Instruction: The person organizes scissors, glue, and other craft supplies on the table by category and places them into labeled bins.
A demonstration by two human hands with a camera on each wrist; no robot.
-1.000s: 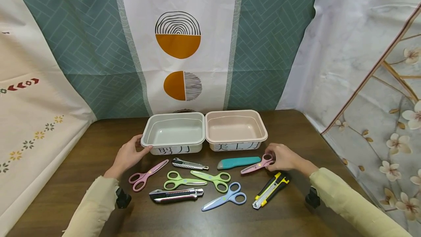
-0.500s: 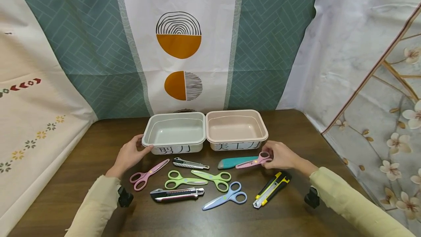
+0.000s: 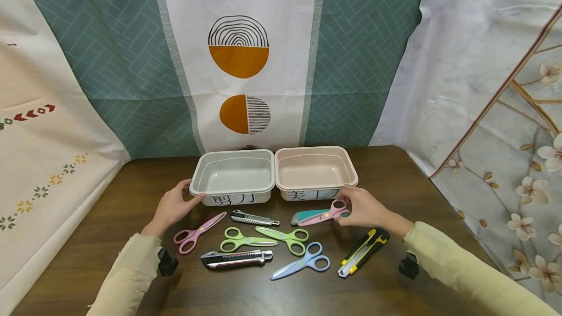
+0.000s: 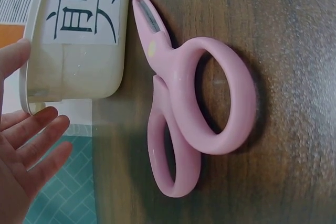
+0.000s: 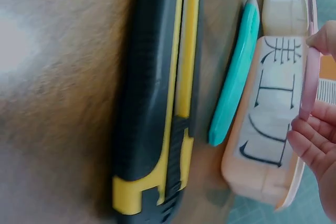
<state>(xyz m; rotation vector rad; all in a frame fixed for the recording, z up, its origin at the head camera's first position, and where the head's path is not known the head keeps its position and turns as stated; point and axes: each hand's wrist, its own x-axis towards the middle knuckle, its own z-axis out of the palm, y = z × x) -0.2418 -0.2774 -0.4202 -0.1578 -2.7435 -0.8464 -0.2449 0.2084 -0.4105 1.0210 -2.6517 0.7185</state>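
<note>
Head view takes in the whole table [image 3: 228, 299], where the right hand [image 3: 361, 206] pinches pink scissors [image 3: 326, 216] by the loops, in front of the pink box [image 3: 313, 177]. The fingers cover part of those loops, and the scissors hide some of the teal cutter [image 3: 300, 216]; whether the two touch I cannot tell. From the right wrist the scissors turn nearly edge-on, a thin pink strip between thumb and fingertips, and I can hardly make out the blades. The yellow and black cutter [image 5: 152, 93] fills much of that view, one end cut off at the top, and the loops near that edge are blurred.

The left hand [image 3: 172, 207] is fairly wide, thumb on the front rim of the grey box [image 3: 232, 179], one finger partly hidden behind its corner. From the left wrist the box's label [image 4: 79, 9] runs out of sight, with the other pink pair [image 4: 173, 66] lying near.

Both boxes stand side by side, their shiny inside floors showing, and the right hand covers one end of the pink box's writing. Nearer me lie two green pairs [image 3: 287, 238], a blue pair [image 3: 305, 260], a small cutter [image 3: 253, 218] and a big black cutter [image 3: 237, 259]
</note>
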